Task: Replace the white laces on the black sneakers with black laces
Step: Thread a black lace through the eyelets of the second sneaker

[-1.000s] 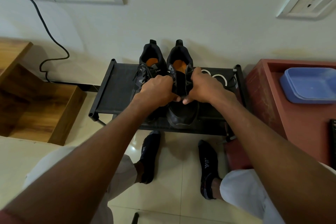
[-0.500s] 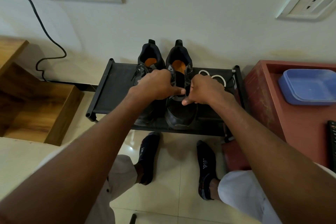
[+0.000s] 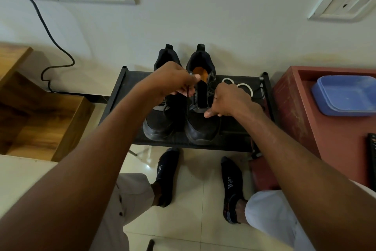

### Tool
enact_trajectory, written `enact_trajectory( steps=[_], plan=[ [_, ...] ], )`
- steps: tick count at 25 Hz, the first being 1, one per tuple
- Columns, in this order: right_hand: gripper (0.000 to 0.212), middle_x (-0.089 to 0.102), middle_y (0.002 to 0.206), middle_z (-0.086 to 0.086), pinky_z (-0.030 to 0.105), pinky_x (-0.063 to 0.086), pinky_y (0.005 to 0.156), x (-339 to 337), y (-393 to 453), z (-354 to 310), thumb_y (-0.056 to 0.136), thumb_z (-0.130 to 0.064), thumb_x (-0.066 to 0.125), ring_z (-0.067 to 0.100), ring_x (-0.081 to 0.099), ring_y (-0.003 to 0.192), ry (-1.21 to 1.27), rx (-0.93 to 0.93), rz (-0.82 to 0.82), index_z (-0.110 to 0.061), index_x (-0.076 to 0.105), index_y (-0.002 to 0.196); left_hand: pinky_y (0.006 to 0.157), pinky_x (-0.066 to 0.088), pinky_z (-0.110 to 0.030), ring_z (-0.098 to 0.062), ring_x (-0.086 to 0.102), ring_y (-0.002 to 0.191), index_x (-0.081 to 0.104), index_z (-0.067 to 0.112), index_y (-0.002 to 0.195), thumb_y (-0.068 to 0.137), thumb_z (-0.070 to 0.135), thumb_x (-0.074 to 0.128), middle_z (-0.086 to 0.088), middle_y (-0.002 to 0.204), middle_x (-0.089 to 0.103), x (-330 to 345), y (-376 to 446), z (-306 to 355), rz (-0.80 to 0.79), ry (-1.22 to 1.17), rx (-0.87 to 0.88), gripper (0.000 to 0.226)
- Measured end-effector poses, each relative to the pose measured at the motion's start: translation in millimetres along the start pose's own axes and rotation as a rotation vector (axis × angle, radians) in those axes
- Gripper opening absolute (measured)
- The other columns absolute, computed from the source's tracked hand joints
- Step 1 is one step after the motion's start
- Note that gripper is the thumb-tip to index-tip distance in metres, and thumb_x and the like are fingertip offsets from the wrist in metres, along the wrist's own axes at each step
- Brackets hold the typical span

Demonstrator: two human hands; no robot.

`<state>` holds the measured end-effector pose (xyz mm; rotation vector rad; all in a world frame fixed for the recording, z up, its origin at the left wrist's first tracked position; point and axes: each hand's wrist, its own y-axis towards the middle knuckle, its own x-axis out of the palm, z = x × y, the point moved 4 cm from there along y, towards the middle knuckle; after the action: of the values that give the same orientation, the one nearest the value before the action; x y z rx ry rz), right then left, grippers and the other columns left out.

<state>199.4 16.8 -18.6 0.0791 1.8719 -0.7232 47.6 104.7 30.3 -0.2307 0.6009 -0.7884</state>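
Lacing looks partly done: left hand (image 3: 173, 79) pinches a thin black lace (image 3: 188, 93) above the right-side black mesh sneaker (image 3: 200, 126) mid-rack (image 3: 130, 79), right hand (image 3: 230, 101) curled beside it, contents unclear, white laces (image 3: 237, 85) discarded near the rack's far right corner.

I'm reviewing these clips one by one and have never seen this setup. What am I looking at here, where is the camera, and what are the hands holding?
There is no machine: a person wears one wide-angle camera on the head, looking down past both bare arms. On a low black rack against the wall stand two black sneakers. The left hand pinches a black lace and lifts it above the right-side sneaker, whose orange insole shows. The right hand is curled at that shoe's other side; whether it grips a lace is hidden. The left-side sneaker is untouched. White laces lie coiled on the rack beside the shoes. A blue tray sits on a red cabinet to the right.
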Motion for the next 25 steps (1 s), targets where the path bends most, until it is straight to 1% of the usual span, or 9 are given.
enact_trajectory(
  steps=[1, 3, 4, 6, 10, 14, 19, 22, 25],
  plan=[
    [0.048, 0.073, 0.082, 0.003, 0.045, 0.058, 0.086, -2.3, -1.8, 1.5, 0.073, -0.051, 0.092, 0.025, 0.071, 0.084, 0.001, 0.003, -0.022, -0.015, 0.061, 0.083, 0.074, 0.048, -0.031, -0.021, 0.076, 0.084, 0.065, 0.010, 0.086, 0.103, 0.036, 0.063, -0.007, 0.078, 0.074, -1.5, -3.0, 3.6, -0.029, -0.088, -0.014, 0.031],
    [0.041, 0.069, 0.064, -0.003, 0.033, 0.056, 0.068, -6.0, -7.5, 3.0, 0.081, -0.049, 0.086, 0.015, 0.065, 0.061, 0.081, 0.029, -0.127, -0.013, 0.066, 0.077, 0.078, 0.052, -0.036, -0.024, 0.076, 0.081, 0.061, 0.015, 0.087, 0.104, 0.040, 0.060, -0.003, 0.069, 0.066, -1.2, -10.9, 10.2, -0.087, -0.224, -0.031, 0.030],
    [0.038, 0.065, 0.057, -0.005, 0.028, 0.049, 0.058, -7.7, -10.8, 2.2, 0.087, -0.047, 0.082, 0.012, 0.058, 0.051, 0.173, 0.054, -0.198, -0.013, 0.069, 0.076, 0.080, 0.053, -0.037, -0.024, 0.073, 0.076, 0.061, 0.016, 0.087, 0.103, 0.042, 0.060, 0.000, 0.064, 0.060, -2.2, -14.8, 15.1, -0.086, -0.264, -0.009, 0.031],
    [0.036, 0.061, 0.054, -0.005, 0.026, 0.041, 0.051, -18.9, -16.8, -3.4, 0.096, -0.045, 0.074, 0.010, 0.049, 0.044, 0.387, 0.076, -0.258, -0.012, 0.074, 0.080, 0.078, 0.053, -0.037, -0.021, 0.065, 0.068, 0.065, 0.015, 0.089, 0.102, 0.044, 0.062, 0.002, 0.062, 0.053, -8.8, -23.9, 27.9, -0.029, -0.307, 0.104, 0.033],
    [0.033, 0.064, 0.062, 0.000, 0.026, 0.040, 0.049, -73.5, -39.3, -20.8, 0.103, -0.035, 0.065, 0.013, 0.052, 0.051, 0.794, -0.088, -0.047, -0.007, 0.078, 0.094, 0.065, 0.045, -0.030, -0.019, 0.058, 0.072, 0.072, 0.012, 0.091, 0.103, 0.041, 0.063, -0.001, 0.071, 0.056, -28.9, -47.7, 60.5, 0.102, -0.418, 0.351, 0.032],
    [0.028, 0.066, 0.070, 0.002, 0.027, 0.043, 0.051, -116.8, -69.6, -33.7, 0.106, -0.031, 0.061, 0.015, 0.053, 0.055, 1.180, -0.379, 0.175, -0.009, 0.079, 0.105, 0.069, 0.044, -0.031, -0.019, 0.069, 0.096, 0.074, 0.015, 0.095, 0.103, 0.037, 0.061, 0.000, 0.099, 0.072, -40.3, -69.9, 91.0, 0.230, -0.444, 0.520, 0.027],
    [0.028, 0.065, 0.070, 0.006, 0.028, 0.043, 0.051, -148.3, -103.7, -48.4, 0.108, -0.028, 0.056, 0.018, 0.053, 0.049, 1.258, -0.566, 0.419, -0.009, 0.076, 0.113, 0.076, 0.044, -0.034, -0.023, 0.070, 0.117, 0.071, 0.013, 0.109, 0.108, 0.031, 0.053, -0.011, 0.117, 0.073, -49.0, -99.6, 127.4, 0.297, -0.481, 0.742, 0.025],
    [0.031, 0.066, 0.070, 0.013, 0.029, 0.043, 0.050, -166.9, -125.9, -57.7, 0.111, -0.027, 0.051, 0.024, 0.056, 0.048, 1.291, -0.714, 0.514, -0.007, 0.073, 0.116, 0.080, 0.047, -0.038, -0.025, 0.069, 0.114, 0.067, 0.009, 0.119, 0.112, 0.027, 0.044, -0.012, 0.109, 0.070, -57.4, -118.0, 145.7, 0.338, -0.498, 0.906, 0.030],
    [0.033, 0.066, 0.070, 0.015, 0.028, 0.038, 0.047, -174.3, -140.0, -64.7, 0.112, -0.029, 0.048, 0.026, 0.055, 0.048, 1.263, -0.800, 0.527, -0.007, 0.072, 0.115, 0.076, 0.050, -0.037, -0.028, 0.068, 0.102, 0.066, 0.003, 0.125, 0.112, 0.022, 0.042, -0.012, 0.095, 0.063, -66.1, -132.4, 157.4, 0.412, -0.437, 1.020, 0.033]
  ],
)
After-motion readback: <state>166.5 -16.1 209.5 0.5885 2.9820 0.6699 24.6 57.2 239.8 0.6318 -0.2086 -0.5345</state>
